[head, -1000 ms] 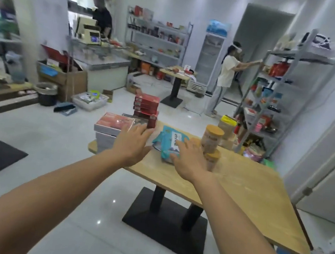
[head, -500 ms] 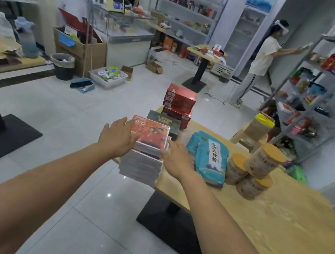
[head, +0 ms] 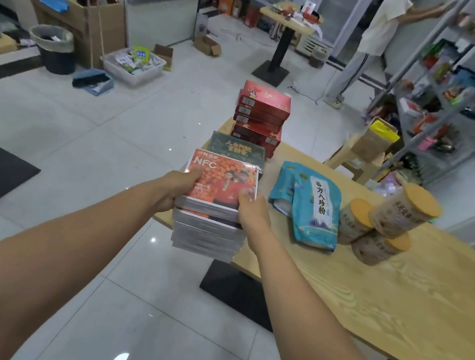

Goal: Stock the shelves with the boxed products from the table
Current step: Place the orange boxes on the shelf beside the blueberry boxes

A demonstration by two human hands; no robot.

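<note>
Left hand (head: pixel 176 190) and right hand (head: pixel 252 211) each gripping opposite sides of top orange NFC box (head: pixel 222 182) on white box stack (head: pixel 207 233), wooden table (head: pixel 394 304) corner beneath, green box (head: pixel 237 150) and red box stack (head: pixel 261 114) behind

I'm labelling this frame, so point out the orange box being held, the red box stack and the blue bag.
orange box (head: pixel 224 178): head view, middle of its printed top.
red box stack (head: pixel 264 108): head view, side of the top box.
blue bag (head: pixel 318 200): head view, its white front label.

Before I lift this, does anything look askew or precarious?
Yes: the box stack beneath the NFC box is unevenly aligned at the table corner, and one canister perches on two others.
</note>
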